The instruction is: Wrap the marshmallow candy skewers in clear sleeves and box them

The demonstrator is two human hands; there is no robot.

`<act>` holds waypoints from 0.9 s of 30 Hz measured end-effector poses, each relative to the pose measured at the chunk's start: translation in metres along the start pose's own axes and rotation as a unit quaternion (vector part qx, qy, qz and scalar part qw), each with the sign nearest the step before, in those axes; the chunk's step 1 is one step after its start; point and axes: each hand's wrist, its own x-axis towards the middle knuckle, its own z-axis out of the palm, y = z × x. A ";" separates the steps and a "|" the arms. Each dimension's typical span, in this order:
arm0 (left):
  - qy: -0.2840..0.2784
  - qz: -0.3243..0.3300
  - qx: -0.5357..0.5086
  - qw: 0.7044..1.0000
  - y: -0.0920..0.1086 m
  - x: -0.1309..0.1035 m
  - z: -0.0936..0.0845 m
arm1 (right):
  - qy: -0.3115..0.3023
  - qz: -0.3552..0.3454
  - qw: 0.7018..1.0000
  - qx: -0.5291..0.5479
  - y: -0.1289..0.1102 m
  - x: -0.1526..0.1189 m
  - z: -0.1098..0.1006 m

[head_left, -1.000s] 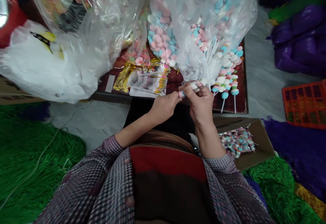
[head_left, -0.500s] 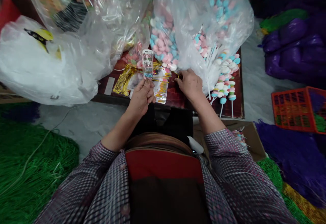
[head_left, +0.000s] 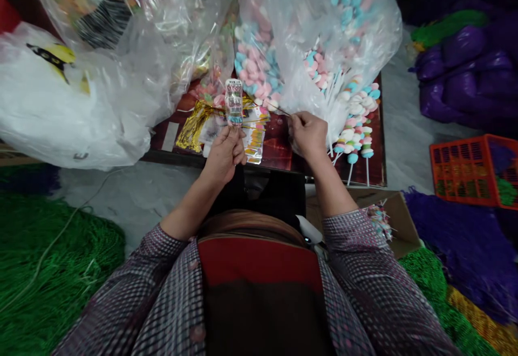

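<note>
My left hand [head_left: 224, 152] pinches the near end of a clear, shiny packet [head_left: 233, 100] over the smooth red table [head_left: 277, 143]. Its print is too tiny to read. My right hand [head_left: 311, 134] is closed, finger and thumb gripping a thin tie [head_left: 284, 111]. Shiny, stringy gold ties [head_left: 191, 130] lie left. Puffy, round sweets [head_left: 351, 139] on white sticks lie right.

A dark reddish table [head_left: 277, 151] with a glossy top spanned the centre of the frame, above a grey floor [head_left: 162, 191]. Green strands [head_left: 60, 253] lay heaped at lower left; an orange crate [head_left: 461, 167] stood at the right edge. Light was dim.
</note>
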 end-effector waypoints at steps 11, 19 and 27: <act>-0.008 -0.112 0.067 0.991 -0.004 -0.005 0.035 | -0.014 -0.077 0.971 0.228 -0.044 -0.053 -0.017; -0.042 -0.108 0.079 0.990 -0.003 -0.009 0.036 | 0.034 -0.222 0.974 -0.003 -0.042 -0.061 -0.009; -0.023 -0.098 0.085 0.991 -0.004 -0.003 0.037 | 0.024 -0.291 0.954 -0.070 -0.033 -0.065 -0.006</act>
